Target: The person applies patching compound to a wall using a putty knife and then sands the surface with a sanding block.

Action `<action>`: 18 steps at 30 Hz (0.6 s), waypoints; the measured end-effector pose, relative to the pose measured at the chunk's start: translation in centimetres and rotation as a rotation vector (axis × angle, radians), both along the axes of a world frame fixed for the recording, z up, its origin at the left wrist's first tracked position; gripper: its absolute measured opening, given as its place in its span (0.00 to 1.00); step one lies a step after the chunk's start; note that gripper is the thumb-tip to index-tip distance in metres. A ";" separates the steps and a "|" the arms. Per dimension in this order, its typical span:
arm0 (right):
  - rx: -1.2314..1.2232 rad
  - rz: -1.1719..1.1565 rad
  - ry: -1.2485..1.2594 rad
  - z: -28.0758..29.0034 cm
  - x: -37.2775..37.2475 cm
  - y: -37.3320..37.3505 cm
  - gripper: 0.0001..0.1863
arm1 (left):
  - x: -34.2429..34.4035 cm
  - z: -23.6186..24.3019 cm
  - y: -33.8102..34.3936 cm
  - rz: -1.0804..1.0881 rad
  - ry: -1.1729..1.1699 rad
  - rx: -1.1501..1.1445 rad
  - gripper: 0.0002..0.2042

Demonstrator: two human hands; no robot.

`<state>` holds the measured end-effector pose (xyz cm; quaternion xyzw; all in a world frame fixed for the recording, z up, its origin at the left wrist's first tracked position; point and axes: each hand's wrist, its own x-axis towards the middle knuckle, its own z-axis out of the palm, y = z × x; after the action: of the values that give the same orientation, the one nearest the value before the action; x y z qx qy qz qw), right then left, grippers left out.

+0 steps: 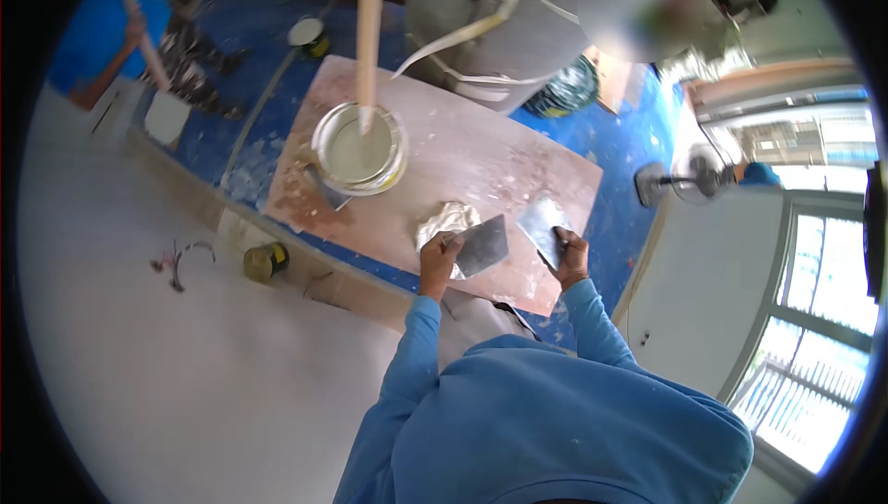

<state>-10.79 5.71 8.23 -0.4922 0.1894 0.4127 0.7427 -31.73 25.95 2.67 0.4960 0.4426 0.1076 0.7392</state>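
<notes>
My left hand (pixel 437 259) grips a flat metal putty blade (pixel 483 245) that rests against a lump of whitish putty (pixel 446 222) on a pinkish board (pixel 462 148). My right hand (pixel 571 257) holds a second metal blade (pixel 541 224) just to the right, lifted slightly off the board. Both blades point away from me. A round bucket of pale putty (pixel 359 148) stands farther back on the board, with a wooden pole (pixel 369 32) standing in it.
The board lies on a blue-covered floor (pixel 592 139). A small yellow can (pixel 265 261) sits by the wall's base at left, another can (pixel 308 34) farther back. A person in blue (pixel 102 42) is at upper left. A fan (pixel 684 180) and a window (pixel 823 319) are at right.
</notes>
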 end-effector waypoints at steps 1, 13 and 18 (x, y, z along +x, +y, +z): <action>-0.016 0.029 -0.020 0.1 -0.1 1.0 0.20 | -0.8 1.1 0.3 0.132 -0.110 -0.104 0.09; 0.273 0.837 -0.067 8.5 -9.3 14.0 0.17 | -15.4 10.4 -2.9 0.665 -0.417 -0.093 0.14; 0.428 0.964 -0.184 10.8 -13.0 16.6 0.12 | -21.7 11.5 -5.0 1.157 -0.443 -0.166 0.15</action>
<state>-23.83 22.33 19.07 -0.3953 -0.2126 0.6915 0.5661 -53.38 20.98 14.16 0.0830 0.4827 0.5560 0.6715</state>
